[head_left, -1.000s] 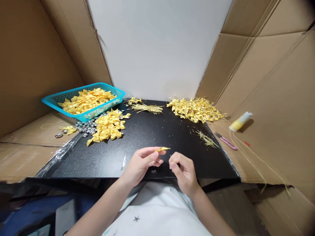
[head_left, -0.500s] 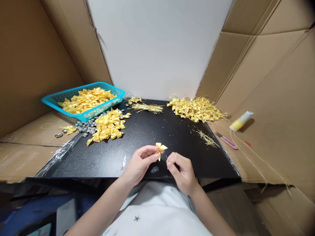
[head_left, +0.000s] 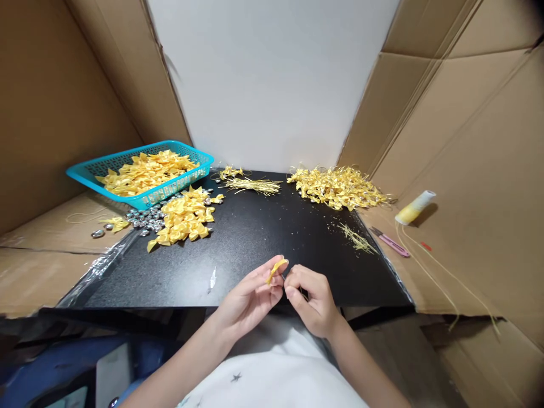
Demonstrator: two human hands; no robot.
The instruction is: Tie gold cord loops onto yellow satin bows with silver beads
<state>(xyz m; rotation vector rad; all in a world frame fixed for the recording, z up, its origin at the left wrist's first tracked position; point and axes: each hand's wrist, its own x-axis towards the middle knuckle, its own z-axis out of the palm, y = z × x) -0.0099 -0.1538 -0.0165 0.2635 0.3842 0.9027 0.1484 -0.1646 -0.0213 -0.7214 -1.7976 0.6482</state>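
My left hand [head_left: 249, 300] pinches a yellow ribbon bow [head_left: 276, 270], which is turned edge-on above the front of the black table [head_left: 250, 238]. Close beside it, my right hand [head_left: 313, 294] has thumb and forefinger pressed together on a thin needle-like piece, mostly hidden by the fingers. The fingertips of both hands nearly meet below the bow. To the left lie a pile of similar yellow bows [head_left: 185, 215] and many silver beads [head_left: 147, 218].
A blue basket [head_left: 140, 199] full of bows stands at back left. Gold ties [head_left: 253, 186] lie at the back, a heap of bows with gold ties [head_left: 340, 187] at back right. Pink thread snips [head_left: 391, 242], cut strands [head_left: 357, 238] and a thread spool [head_left: 415, 208] are right. Cardboard walls [head_left: 476, 141] flank the table.
My left hand has turned the bow from facing up to edge-on, and its other fingers have come forward under it. My right fingertips have moved slightly left, closer to the left hand.
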